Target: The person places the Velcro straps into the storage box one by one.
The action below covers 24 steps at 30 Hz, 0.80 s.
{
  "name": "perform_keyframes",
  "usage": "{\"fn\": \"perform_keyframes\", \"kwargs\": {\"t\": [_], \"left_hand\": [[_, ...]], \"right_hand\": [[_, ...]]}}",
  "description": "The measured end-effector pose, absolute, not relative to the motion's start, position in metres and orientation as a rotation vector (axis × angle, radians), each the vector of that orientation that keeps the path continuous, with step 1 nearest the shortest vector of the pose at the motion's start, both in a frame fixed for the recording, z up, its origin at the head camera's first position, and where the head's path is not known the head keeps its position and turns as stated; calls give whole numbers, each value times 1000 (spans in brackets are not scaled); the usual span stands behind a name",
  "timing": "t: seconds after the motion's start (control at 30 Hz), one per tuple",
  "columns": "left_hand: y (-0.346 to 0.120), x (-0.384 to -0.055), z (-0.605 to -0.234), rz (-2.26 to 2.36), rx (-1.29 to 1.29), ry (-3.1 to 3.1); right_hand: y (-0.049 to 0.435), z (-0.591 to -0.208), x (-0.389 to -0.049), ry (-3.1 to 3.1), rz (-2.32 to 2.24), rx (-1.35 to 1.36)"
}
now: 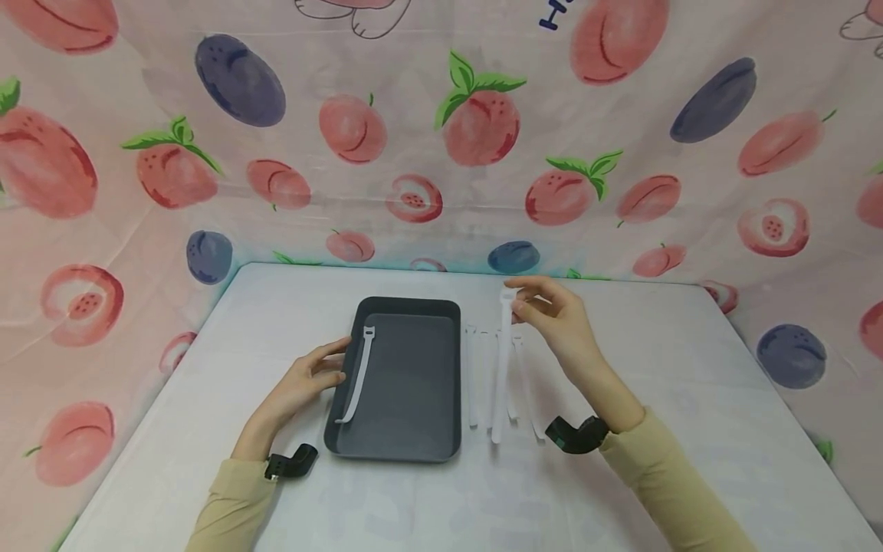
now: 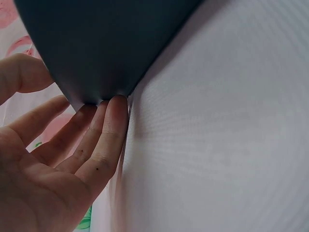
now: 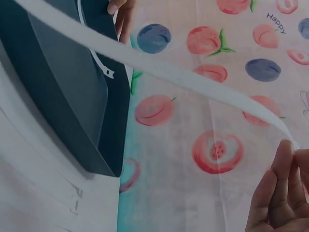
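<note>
Tray (image 1: 414, 383) of dark gray sits on a white tabletop (image 1: 648, 360), flanked by a person's two bare hands. The right hand (image 1: 557, 316) pinches a slim white held strap (image 1: 503, 376) near its slotted head, between thumb and fingers, just right of the tray and over the loose straps (image 1: 472, 383). The left hand (image 1: 303, 383) is loosely open, fingers nearly straight, with fingertips touching the tray's left wall in the left wrist view; it has hold of no strap.

One tray strap (image 1: 360, 377) lies inside, close to the left wall. Several others rest beside the tray's right side, partly covered by the held one, so an exact count cannot be told. By that tally the work appears to be at an early stage: one strap in the tray, one in hand, the rest on the tabletop.

The held strap's long axis runs roughly along the tray's long side, head at the far end, tail toward the person. From the right wrist view, it bows in a gentle arc from the fingertips. The tray strap points much the same way, its tail bending toward the near left corner.
</note>
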<state>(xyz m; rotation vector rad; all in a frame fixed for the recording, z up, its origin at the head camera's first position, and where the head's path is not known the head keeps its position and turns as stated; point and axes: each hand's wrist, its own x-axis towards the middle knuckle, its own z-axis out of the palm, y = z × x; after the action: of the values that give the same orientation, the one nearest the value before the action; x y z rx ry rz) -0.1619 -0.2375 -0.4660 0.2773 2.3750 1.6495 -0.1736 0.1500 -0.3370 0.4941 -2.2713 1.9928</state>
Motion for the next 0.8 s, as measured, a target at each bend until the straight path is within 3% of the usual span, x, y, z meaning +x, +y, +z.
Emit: {"fn": "perform_keyframes", "kwargs": {"t": [0.8], "left_hand": [[-236, -161, -464, 1661, 248, 2358]], "right_hand": [[96, -332, -186, -2231, 2089, 572]]}}
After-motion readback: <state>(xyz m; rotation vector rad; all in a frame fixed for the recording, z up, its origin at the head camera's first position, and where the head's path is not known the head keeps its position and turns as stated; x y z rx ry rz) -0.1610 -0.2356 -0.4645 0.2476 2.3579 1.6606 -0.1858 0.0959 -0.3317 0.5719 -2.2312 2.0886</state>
